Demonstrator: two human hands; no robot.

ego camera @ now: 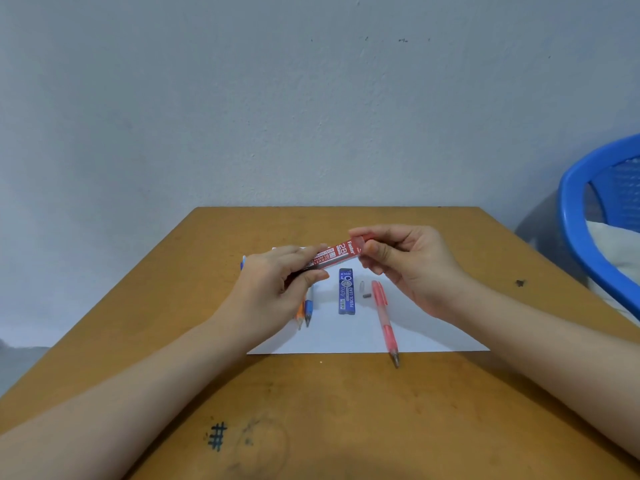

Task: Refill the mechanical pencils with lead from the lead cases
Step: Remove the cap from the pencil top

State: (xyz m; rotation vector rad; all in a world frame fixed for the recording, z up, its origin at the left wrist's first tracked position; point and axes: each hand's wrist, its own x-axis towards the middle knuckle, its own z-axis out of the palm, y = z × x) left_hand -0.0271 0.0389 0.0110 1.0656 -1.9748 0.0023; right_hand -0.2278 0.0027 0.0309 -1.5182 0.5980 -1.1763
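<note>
Between both hands, red lead case [337, 253] reads "2B", "SHARP LEAD".

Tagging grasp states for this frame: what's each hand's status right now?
Left hand: gripping the lower end of the red lead case.
Right hand: pinching the same case's cap end.

Paper [433, 327] lies free right of pink pencil [384, 320]; blue lead case [346, 291] left.

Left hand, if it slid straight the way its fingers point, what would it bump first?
Probably the right hand, pinching the other end of the red lead case that the left hand holds, though depth is unclear.
</note>
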